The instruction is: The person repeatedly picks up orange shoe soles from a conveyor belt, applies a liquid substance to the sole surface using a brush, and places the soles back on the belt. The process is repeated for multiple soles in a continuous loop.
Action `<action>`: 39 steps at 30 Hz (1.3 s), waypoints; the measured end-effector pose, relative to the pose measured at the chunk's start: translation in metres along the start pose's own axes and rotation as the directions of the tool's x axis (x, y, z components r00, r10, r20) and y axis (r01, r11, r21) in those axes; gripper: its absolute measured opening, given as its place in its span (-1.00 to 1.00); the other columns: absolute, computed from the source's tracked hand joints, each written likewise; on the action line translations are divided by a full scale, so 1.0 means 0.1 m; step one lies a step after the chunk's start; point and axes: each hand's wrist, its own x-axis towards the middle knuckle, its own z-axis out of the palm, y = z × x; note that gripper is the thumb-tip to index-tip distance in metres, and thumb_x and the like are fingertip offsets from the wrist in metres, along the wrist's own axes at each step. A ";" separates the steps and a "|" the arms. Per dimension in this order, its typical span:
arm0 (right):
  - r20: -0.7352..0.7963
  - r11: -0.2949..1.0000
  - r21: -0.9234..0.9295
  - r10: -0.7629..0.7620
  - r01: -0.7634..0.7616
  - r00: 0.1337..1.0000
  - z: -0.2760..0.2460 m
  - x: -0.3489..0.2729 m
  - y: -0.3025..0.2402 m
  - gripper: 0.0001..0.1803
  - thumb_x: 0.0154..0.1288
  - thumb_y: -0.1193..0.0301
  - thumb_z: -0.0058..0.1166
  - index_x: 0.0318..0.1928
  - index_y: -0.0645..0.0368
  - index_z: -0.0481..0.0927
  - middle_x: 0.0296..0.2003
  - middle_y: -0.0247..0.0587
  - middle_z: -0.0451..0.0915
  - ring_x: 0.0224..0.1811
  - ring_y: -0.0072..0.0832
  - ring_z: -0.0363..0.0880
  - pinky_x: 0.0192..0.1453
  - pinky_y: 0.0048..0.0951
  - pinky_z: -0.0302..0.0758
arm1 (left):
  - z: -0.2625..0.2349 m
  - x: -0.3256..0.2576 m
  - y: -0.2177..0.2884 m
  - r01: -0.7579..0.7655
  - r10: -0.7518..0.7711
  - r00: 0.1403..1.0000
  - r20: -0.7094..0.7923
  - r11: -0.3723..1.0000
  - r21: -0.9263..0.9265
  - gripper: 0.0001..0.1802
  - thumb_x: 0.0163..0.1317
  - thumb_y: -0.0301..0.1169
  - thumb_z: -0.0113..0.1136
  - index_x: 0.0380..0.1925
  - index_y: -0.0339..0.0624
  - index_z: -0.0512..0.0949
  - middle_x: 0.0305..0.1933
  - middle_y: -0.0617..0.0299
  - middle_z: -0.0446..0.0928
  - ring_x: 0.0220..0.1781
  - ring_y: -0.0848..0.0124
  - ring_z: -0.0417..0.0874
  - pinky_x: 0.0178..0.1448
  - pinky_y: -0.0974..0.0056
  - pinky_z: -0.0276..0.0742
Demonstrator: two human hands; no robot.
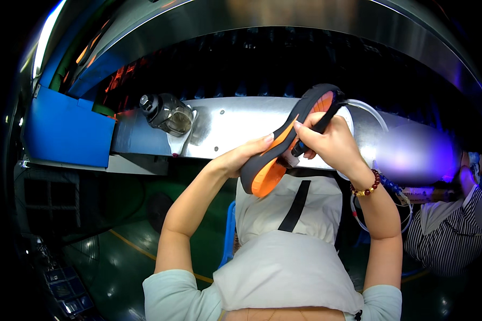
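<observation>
A black and orange shoe sole (262,168) is held up at a slant above the near edge of the metal bench. My left hand (243,155) grips its lower-left side, thumb along the edge and the other fingers mostly hidden underneath. My right hand (332,140) is closed around a slim black pen-like tool (325,119), just over the sole's hollow orange inner side. The tool's lower end is close to the sole; whether it touches, I cannot tell. A beaded bracelet (368,187) circles my right wrist.
A dark-capped clear bottle (171,115) stands on the metal bench (219,128) at left. A whitish hose (369,109) curves behind my right hand. The blue box panel (69,128) is far left. Another person in a striped garment (450,230) sits at right, partly blurred.
</observation>
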 end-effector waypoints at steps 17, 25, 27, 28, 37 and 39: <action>-0.047 0.549 -0.673 -0.700 0.495 0.712 0.02 0.08 0.76 -0.84 0.06 0.51 0.04 -0.31 0.32 0.50 -0.31 0.04 0.53 -0.29 -0.16 0.53 -0.23 -0.32 0.49 | -0.09 0.07 -0.33 -0.048 -0.032 0.984 -0.174 0.898 -0.437 -0.43 0.29 -0.05 -0.39 0.06 -0.31 0.23 -0.03 -0.05 0.41 -0.06 0.27 0.53 -0.04 0.28 0.54; 0.277 0.266 -0.751 -0.704 0.605 0.653 0.06 -0.10 0.58 -0.72 -0.21 0.54 0.02 -0.34 0.35 0.49 -0.23 0.07 0.51 -0.38 -0.32 0.51 -0.35 -0.49 0.51 | -0.16 0.02 -0.36 -0.048 -0.044 0.983 -0.178 0.874 -0.483 -0.41 0.29 -0.03 -0.38 0.07 -0.33 0.23 -0.01 -0.04 0.41 -0.05 0.28 0.53 -0.02 0.27 0.52; 0.308 0.242 -0.753 -0.693 0.612 0.652 0.07 -0.13 0.54 -0.71 -0.21 0.55 0.01 -0.35 0.36 0.50 -0.22 0.09 0.50 -0.36 -0.30 0.52 -0.36 -0.47 0.51 | -0.18 0.02 -0.37 -0.049 -0.054 0.980 -0.194 0.872 -0.487 -0.41 0.29 -0.03 -0.38 0.06 -0.33 0.24 -0.01 -0.04 0.41 -0.06 0.29 0.53 -0.02 0.28 0.52; 0.329 0.196 -0.761 -0.704 0.618 0.629 0.08 -0.14 0.54 -0.74 -0.21 0.53 0.01 -0.37 0.36 0.50 -0.24 0.09 0.51 -0.40 -0.33 0.50 -0.39 -0.50 0.51 | -0.19 0.01 -0.38 -0.040 -0.060 0.981 -0.182 0.866 -0.498 -0.41 0.29 -0.03 -0.38 0.06 -0.33 0.24 -0.01 -0.04 0.41 -0.06 0.30 0.53 -0.03 0.29 0.52; 0.197 0.527 -0.426 -0.740 0.736 0.643 0.13 -0.28 0.41 -0.88 -0.05 0.57 0.04 -0.41 0.32 0.53 -0.34 -0.02 0.56 -0.39 -0.37 0.57 -0.35 -0.54 0.52 | -0.23 0.13 -0.40 -0.147 0.025 0.977 -0.211 0.798 -0.584 -0.37 0.28 0.03 -0.46 0.08 -0.26 0.24 -0.02 0.00 0.43 -0.06 0.26 0.53 -0.01 0.23 0.51; -0.015 0.778 -0.208 -0.609 0.593 0.793 -0.04 -0.24 0.34 -0.91 0.06 0.58 0.04 -0.37 0.27 0.56 -0.35 -0.09 0.59 -0.33 -0.41 0.60 -0.28 -0.53 0.51 | -0.26 0.10 -0.41 -0.170 0.050 0.976 -0.211 0.782 -0.600 -0.38 0.28 0.04 -0.49 0.11 -0.19 0.22 0.02 0.04 0.40 -0.01 0.25 0.50 0.05 0.19 0.46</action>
